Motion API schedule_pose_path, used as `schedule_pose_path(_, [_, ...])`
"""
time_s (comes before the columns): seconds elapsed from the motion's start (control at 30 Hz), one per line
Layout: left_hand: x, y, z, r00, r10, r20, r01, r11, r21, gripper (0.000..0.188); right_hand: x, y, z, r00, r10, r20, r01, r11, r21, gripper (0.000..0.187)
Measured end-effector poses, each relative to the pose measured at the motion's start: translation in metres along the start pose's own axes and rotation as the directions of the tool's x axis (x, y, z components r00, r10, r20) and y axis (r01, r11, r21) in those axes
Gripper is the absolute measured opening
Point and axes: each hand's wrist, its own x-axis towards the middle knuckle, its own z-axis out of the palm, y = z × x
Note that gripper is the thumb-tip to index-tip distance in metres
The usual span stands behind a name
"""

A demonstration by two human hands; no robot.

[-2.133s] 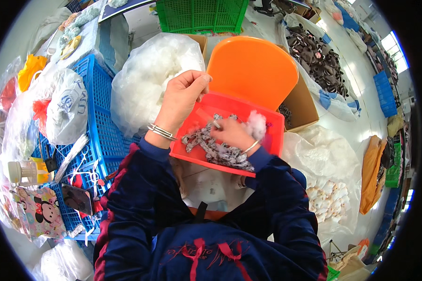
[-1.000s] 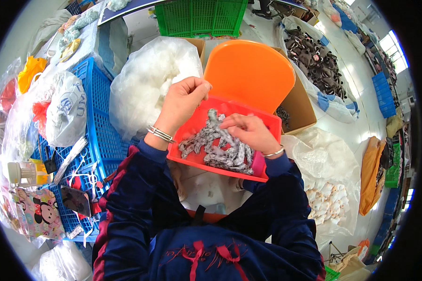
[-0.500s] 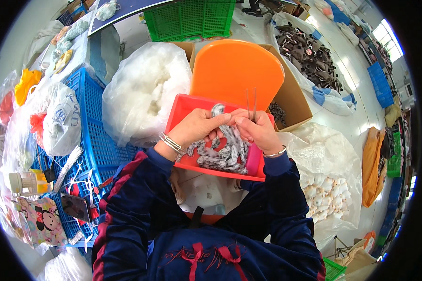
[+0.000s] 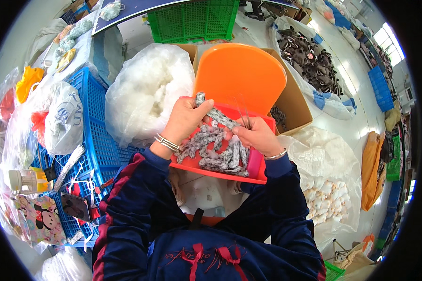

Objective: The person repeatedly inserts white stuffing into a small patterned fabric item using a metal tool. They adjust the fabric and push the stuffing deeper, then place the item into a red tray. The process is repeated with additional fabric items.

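Between my hands a grey-and-white fuzzy plush strip (image 4: 222,118) is stretched at a slant over a red tray (image 4: 215,176). My left hand (image 4: 185,119) pinches its upper left part, and a short end sticks up past the fingers. At the strip's lower right end, my right hand (image 4: 260,136) is closed on it. Thin metal tweezers (image 4: 244,112) also rise out of the right hand, tips pointing up. More of these fuzzy strips (image 4: 225,159) lie heaped inside the tray, beside a pink piece (image 4: 255,163) near its right wall.
An orange chair (image 4: 241,70) stands beyond the tray, with a cardboard box (image 4: 296,105) behind it. A clear bag of white stuffing (image 4: 150,93) and blue crates (image 4: 97,136) are at left. At right lie bags of white pieces (image 4: 330,201) and dark plush items (image 4: 309,61).
My hands, close together before, have moved apart, left hand leftward and slightly up. The strip is now drawn out between them. The tweezers remain in my right hand.
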Motion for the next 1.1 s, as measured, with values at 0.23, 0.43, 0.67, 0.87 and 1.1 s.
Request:
schedule_pose_path(0.23, [-0.001, 0.003, -0.005, 0.999, -0.040, 0.007, 0.040, 0.998, -0.052, 0.036, -0.003, 0.008, -0.007, 0.995, -0.013, 0.095, -0.003, 0.986, 0.169, 0.017])
schedule_pose_path(0.43, [-0.001, 0.007, -0.010, 0.994, -0.008, 0.109, 0.052, 0.911, -0.410, 0.019, -0.004, 0.000, -0.006, 0.996, -0.013, 0.085, -0.004, 0.980, 0.197, 0.019])
schedule_pose_path(0.67, [-0.002, 0.005, -0.009, 0.995, 0.033, 0.090, 0.001, 0.936, -0.352, 0.019, -0.002, 0.005, -0.011, 0.992, 0.017, 0.127, -0.027, 0.997, 0.075, 0.016])
schedule_pose_path(0.87, [-0.003, 0.008, -0.013, 0.990, 0.061, 0.124, -0.004, 0.909, -0.416, 0.023, -0.003, 0.009, -0.017, 0.994, 0.013, 0.112, -0.027, 0.992, 0.124, 0.020])
schedule_pose_path(1.1, [-0.007, 0.012, -0.015, 0.985, 0.043, 0.167, 0.038, 0.891, -0.453, 0.020, -0.003, 0.007, -0.013, 1.000, 0.014, 0.016, -0.015, 0.998, 0.063, 0.019])
